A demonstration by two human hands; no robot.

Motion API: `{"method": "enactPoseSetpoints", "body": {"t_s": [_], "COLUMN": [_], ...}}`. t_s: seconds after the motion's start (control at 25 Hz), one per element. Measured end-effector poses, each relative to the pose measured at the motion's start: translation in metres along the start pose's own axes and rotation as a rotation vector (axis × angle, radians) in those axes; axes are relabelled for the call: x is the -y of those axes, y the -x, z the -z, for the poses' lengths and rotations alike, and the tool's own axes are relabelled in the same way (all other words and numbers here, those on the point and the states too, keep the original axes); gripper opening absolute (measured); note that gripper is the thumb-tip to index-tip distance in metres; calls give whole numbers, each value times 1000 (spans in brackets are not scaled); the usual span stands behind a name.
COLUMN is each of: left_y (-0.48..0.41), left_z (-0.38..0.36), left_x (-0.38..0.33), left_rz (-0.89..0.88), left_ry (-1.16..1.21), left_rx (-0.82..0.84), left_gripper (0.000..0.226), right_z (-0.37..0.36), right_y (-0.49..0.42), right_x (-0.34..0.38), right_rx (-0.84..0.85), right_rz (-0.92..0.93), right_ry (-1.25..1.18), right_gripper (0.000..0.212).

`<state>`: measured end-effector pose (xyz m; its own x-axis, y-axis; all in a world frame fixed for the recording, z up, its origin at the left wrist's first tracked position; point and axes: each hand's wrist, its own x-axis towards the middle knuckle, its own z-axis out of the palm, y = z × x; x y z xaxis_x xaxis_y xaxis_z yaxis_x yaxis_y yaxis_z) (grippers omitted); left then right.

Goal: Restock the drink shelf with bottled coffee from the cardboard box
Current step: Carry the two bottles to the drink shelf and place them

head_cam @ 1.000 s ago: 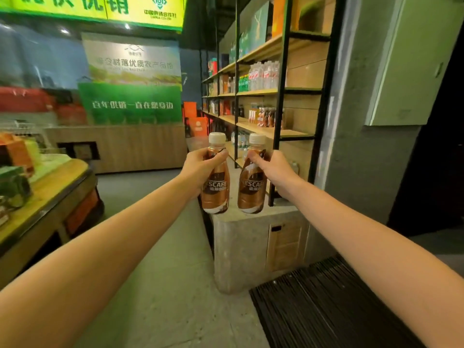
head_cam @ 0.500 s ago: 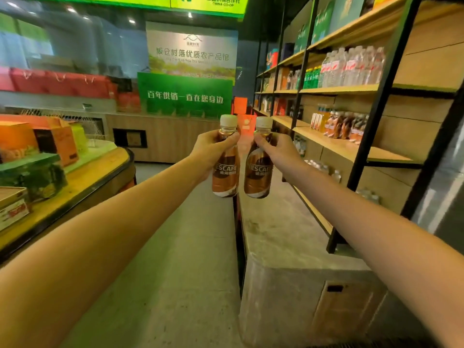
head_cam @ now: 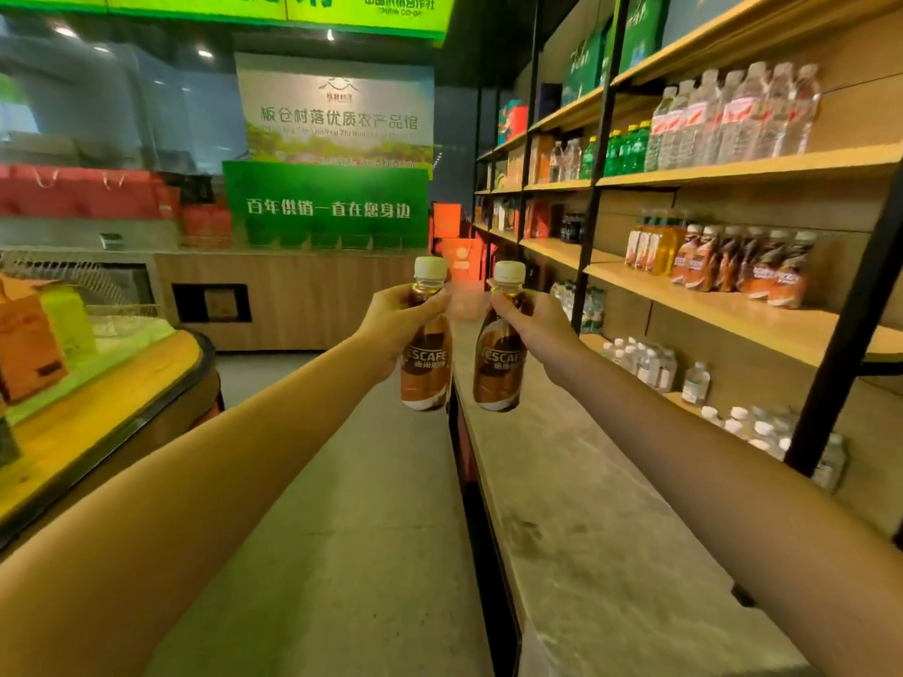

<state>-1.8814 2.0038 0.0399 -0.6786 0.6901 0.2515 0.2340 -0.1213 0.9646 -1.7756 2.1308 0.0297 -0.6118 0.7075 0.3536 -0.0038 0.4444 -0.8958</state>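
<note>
Clearly both hands are full. The left hand curls its fingers round the neck and shoulder of the left bottle, and the right hand grips the right bottle the same way. Both coffee bottles hang upright and capped, close together but not touching, out over the aisle by the edge of the stone ledge. The cardboard box is out of view. The drink shelf lies ahead on the right, where a coffee row stands beside juice bottles, with bare board in front of it.

The likeliest trouble comes from the high grips. With each bottle held near its cap, the heavy body can swing, so its base could clip the shelf lip or a black upright on the way in. A hard set-down against the packed row could also tip its neighbours, and neither hand is free to steady them. The standing bottles seem to lean, though the wide lens may be bending them, so how stable they are cannot be judged.

Against the frame from half a second ago, the shelving fills more of the right side and the coffee row looks larger and nearer, so the person has walked on up the aisle. The grips look unchanged, and the gap between the two bottles looks slightly wider.
</note>
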Motion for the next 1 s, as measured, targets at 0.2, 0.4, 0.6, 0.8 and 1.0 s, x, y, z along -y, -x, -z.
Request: {"method": "enactPoseSetpoints", "body": {"t_s": [0.2, 0.4, 0.6, 0.8, 1.0], "left_y": [-141, -259, -364, -462, -508], "left_z": [3, -36, -114, -220, -332], "left_x": [20, 59, 84, 84, 79], "left_rz": [-12, -12, -68, -102, -132], "left_ry": [-2, -13, 31, 62, 145], "left_rx": [127, 222, 385, 540, 774], "left_gripper": [16, 9, 18, 39, 31], "right_z": [-18, 1, 56, 131, 213], "right_y": [-116, -207, -302, -371, -390], "right_x": [-25, -72, -131, -166, -185], "right_rx": [-123, -216, -332, -480, -655], "right_rz": [-69, -125, -151, -181, -211], "right_ry": [3, 62, 100, 167, 290], "right_gripper": [34, 34, 37, 29, 29]}}
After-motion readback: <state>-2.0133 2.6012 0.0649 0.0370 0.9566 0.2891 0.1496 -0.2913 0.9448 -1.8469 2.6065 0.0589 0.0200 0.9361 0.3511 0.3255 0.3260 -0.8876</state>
